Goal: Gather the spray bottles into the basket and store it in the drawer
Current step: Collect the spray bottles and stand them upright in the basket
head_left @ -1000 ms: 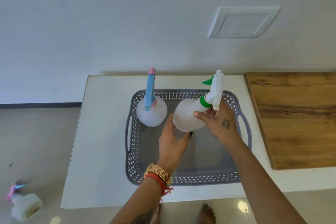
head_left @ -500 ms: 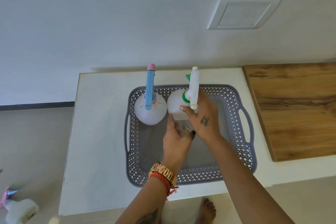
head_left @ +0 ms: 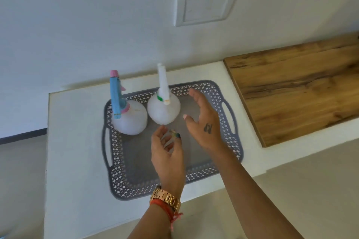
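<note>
A grey perforated basket (head_left: pixel 231 122) with side handles sits on the white counter. Two round white spray bottles stand upright at its far side: one with a blue and pink sprayer (head_left: pixel 129 119) on the left, one with a white and green sprayer (head_left: pixel 163 109) beside it. My right hand (head_left: pixel 204 120) hovers open just right of the white-green bottle, apart from it. Over the basket's middle, just below that bottle, my left hand (head_left: pixel 167 151) hangs with its fingers loosely curled and nothing in them.
The white counter (head_left: pixel 77 141) ends at a wall behind and drops off to the floor on the left and front. A wooden board (head_left: pixel 297 91) lies to the right of the basket. A white wall plate (head_left: pixel 206 7) sits above.
My right hand has let go of the white-green bottle, which now stands in the basket beside the blue one. Both hands have drawn back from it. The view has tilted.
</note>
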